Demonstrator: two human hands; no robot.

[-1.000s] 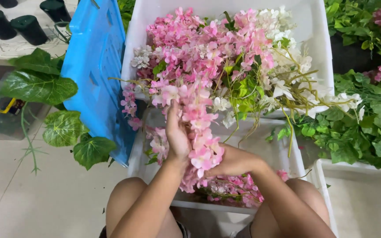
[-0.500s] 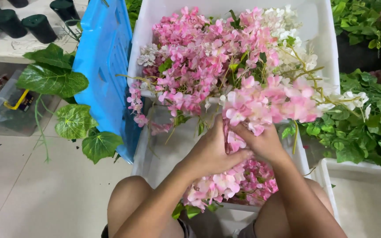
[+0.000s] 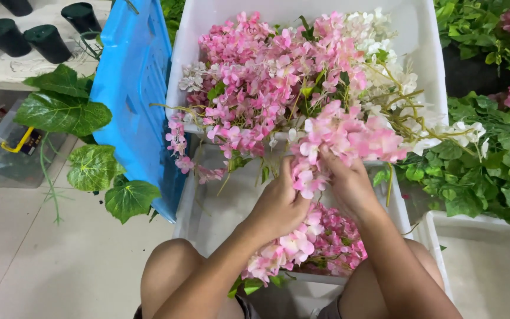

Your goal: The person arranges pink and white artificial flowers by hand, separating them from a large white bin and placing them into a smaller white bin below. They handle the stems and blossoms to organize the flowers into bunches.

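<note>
- Head view looks straight down at a seated person's knees, with both bare hands working over a white plastic crate set between them.
- Left hand is curled closed around a long spray of pink artificial blossoms, gripping it near the middle; the lower end of that spray hangs down past the wrist toward the near edge of the crate.
- Right hand sits just beside the left, touching it, fingers closed on the same spray a little higher, right under its fullest pink cluster.
- Judging by the grip, the step in hand is drawing one spray free from the heap: the spray is lifted slightly above the near crate while its top rests against the big pile of pink and white fabric flowers in the far white bin.
- The next move seems to call for a steady pull toward the near side, as thin yellow-green stems cross the spray on the right and could snag.
- Left of the bins a blue plastic crate leans upright, with large green fake leaves beside it and dark round pots at the far left.
- Green leafy foliage fills the right side.
</note>
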